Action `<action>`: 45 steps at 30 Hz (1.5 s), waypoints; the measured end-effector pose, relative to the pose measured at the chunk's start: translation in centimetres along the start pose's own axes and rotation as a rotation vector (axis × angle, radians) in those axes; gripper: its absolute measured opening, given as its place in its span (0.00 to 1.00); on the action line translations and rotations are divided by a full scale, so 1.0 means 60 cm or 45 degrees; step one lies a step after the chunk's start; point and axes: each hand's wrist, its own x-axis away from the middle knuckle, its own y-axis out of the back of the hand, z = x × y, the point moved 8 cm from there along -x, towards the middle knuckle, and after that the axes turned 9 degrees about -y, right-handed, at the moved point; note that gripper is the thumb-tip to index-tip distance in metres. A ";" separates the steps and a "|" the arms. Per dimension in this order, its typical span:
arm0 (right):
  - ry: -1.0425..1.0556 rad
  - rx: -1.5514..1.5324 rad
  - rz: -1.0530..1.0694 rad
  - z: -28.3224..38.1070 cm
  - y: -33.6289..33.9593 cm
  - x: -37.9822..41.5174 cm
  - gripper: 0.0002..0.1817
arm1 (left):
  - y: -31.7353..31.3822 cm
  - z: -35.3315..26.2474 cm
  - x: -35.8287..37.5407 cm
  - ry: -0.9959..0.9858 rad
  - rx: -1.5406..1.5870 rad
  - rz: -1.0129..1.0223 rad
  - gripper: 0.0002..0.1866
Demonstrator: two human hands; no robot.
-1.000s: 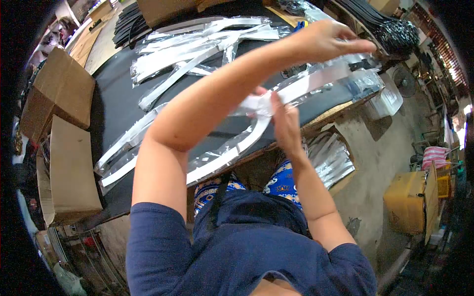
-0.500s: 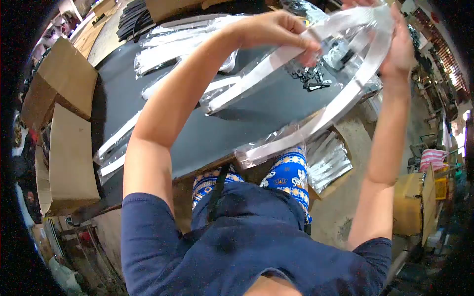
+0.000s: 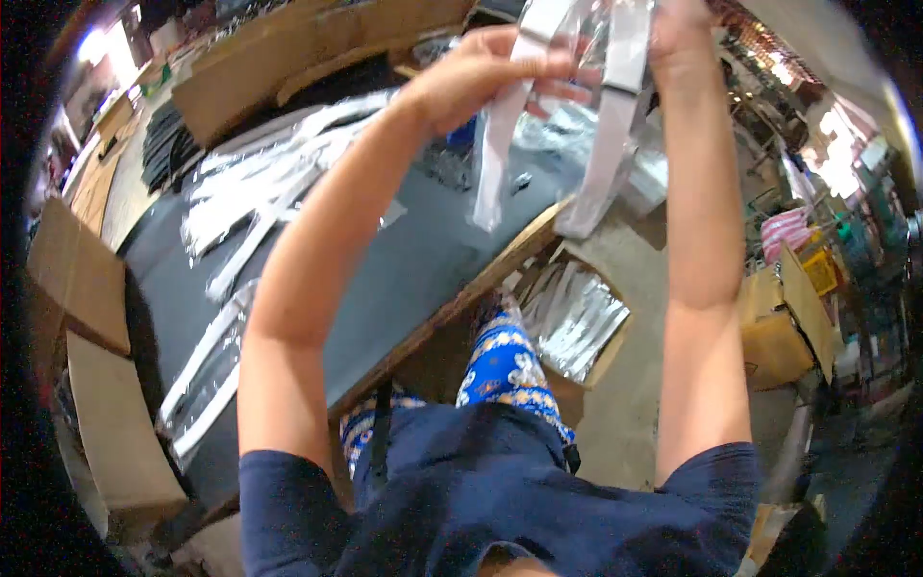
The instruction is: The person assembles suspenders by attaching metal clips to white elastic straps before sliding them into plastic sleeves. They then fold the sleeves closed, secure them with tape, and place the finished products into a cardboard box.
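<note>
A long white strap (image 3: 615, 115) in a clear plastic sleeve hangs folded over in the air, its two limbs pointing down toward the table's edge. A narrow dark band crosses each limb. My left hand (image 3: 495, 77) is closed around the left limb, thumb in front, some fingers showing past it. At the top of the right limb, my right hand (image 3: 681, 38) grips the strap; its fingers are blurred and partly out of the picture. Below and left, a pile of similar sleeved straps (image 3: 250, 192) lies on the dark table (image 3: 375, 298).
A cardboard box (image 3: 577, 322) of sleeved strips stands on the floor beside my leg. Open cardboard (image 3: 106, 385) borders the table's left side, and a long carton (image 3: 298, 58) lies behind it. Another box (image 3: 784, 322) stands at the right. Clear plastic (image 3: 558, 135) lies beyond the strap.
The strap has been raised and drawn together, so both limbs now hang nearly side by side. My left hand has closed on one limb. The view has turned to the right.
</note>
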 end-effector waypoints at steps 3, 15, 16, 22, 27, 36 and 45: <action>0.205 0.394 -0.310 0.018 0.018 0.027 0.24 | -0.013 0.043 -0.008 0.099 -0.112 -0.012 0.19; 0.123 0.124 -0.407 -0.015 0.102 0.077 0.31 | -0.086 0.098 0.021 0.245 0.106 -0.086 0.21; 0.111 0.110 -0.401 -0.017 0.106 0.078 0.31 | -0.088 0.099 0.022 0.252 0.017 -0.082 0.18; 0.098 0.136 -0.566 -0.028 0.112 0.104 0.29 | -0.089 0.093 0.037 0.267 -0.126 -0.143 0.15; -0.026 0.121 -0.592 -0.078 0.225 0.133 0.28 | -0.077 0.023 0.029 -0.583 -0.839 -0.171 0.16; -0.769 0.834 -1.027 -0.229 0.340 0.306 0.46 | -0.030 0.054 -0.022 -0.124 -0.679 -0.409 0.16; 0.024 0.928 -0.735 -0.268 0.241 0.316 0.29 | -0.022 0.160 -0.062 0.249 -0.584 -0.438 0.17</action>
